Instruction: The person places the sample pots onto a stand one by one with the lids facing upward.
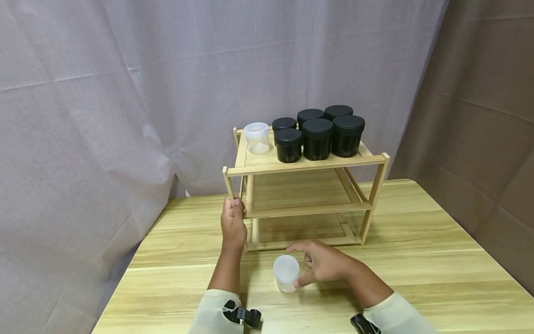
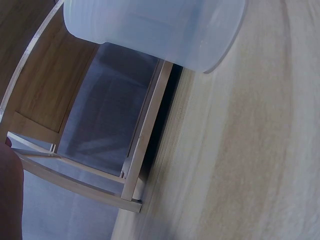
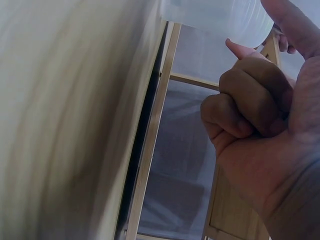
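Observation:
In the head view my left hand [image 1: 233, 222] grips the front left post of a three-tier wooden rack [image 1: 306, 212]. A small clear plastic jar with a frosted lid [image 1: 286, 271] is upright at the table's front, before the rack. My right hand [image 1: 325, 262] has its thumb on the jar's near right side and its index finger round the far edge of the lid. The other right fingers curl into the palm, as the right wrist view shows. The jar [image 2: 160, 30] looms close in the left wrist view, where only part of my left hand [image 2: 10, 195] shows.
On the rack's top shelf several black lidded jars [image 1: 317, 139] stand in two rows toward the right. A second clear jar [image 1: 257, 138] stands at the shelf's left. The wooden table [image 1: 417, 260] meets grey curtains [image 1: 200, 69] behind and a brown curtain [image 1: 471, 130] at right.

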### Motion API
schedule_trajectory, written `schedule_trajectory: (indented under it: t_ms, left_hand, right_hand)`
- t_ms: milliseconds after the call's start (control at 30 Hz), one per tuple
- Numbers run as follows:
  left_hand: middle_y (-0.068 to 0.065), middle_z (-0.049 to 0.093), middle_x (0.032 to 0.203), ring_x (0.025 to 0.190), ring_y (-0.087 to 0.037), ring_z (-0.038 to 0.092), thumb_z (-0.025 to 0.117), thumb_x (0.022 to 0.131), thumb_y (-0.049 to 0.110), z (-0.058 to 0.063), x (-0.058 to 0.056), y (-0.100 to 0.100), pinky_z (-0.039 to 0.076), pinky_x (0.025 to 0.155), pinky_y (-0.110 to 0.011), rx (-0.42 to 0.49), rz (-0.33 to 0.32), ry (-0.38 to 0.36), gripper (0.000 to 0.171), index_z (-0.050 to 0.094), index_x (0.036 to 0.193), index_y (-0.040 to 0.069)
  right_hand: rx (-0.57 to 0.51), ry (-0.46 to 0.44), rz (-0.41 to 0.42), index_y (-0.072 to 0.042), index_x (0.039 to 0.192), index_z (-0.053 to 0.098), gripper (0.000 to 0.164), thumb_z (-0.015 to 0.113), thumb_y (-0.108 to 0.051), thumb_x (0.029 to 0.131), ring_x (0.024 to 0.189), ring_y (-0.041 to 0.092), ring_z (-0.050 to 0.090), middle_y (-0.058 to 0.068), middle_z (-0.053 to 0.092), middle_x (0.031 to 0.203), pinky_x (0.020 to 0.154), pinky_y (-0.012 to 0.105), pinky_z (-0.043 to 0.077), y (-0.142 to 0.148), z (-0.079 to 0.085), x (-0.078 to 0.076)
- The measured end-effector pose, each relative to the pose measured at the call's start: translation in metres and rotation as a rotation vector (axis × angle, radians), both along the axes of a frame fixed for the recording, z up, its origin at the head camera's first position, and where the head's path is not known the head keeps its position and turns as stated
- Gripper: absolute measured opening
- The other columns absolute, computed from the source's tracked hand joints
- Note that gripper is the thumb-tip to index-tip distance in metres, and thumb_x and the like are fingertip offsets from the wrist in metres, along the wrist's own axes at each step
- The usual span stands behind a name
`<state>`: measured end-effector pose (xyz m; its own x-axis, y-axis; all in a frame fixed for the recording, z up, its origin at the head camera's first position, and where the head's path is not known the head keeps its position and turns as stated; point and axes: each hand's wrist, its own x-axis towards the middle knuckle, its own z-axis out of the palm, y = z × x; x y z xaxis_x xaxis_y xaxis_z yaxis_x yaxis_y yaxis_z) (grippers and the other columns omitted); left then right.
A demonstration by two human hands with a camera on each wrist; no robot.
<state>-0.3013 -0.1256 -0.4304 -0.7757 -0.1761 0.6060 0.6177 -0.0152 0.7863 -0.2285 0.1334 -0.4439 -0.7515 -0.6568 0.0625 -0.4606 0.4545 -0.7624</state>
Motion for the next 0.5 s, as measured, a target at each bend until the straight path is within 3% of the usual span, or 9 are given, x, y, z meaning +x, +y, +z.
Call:
schedule_trajectory:
  t_ms: [233,500]
  left_hand:
    - [0.000,0.042,0.081,0.076,-0.009,0.041,0.039,0.119,0.016,0.0008,0.0010,-0.0002,0.038,0.072,-0.022,0.004,-0.011,0.009,0.021,0.052,0.107,0.006]
    - [0.001,0.043,0.081,0.076,-0.010,0.041,0.040,0.119,0.016,-0.0013,-0.0017,-0.0002,0.039,0.071,-0.023,0.003,0.000,0.016,0.025,0.052,0.108,-0.003]
  right_hand:
    - [-0.003,0.006,0.001,-0.009,0.140,0.069,0.069,0.099,-0.026,0.081,0.051,-0.002,0.033,-0.014,0.039,0.059,0.049,0.017,0.027,-0.0005,-0.0005,-0.0004]
    - [-0.003,-0.005,-0.001,-0.011,0.138,0.071,0.064,0.098,-0.025,0.082,0.051,-0.001,0.032,-0.014,0.039,0.058,0.049,0.017,0.027,-0.0004,-0.0001,-0.0004]
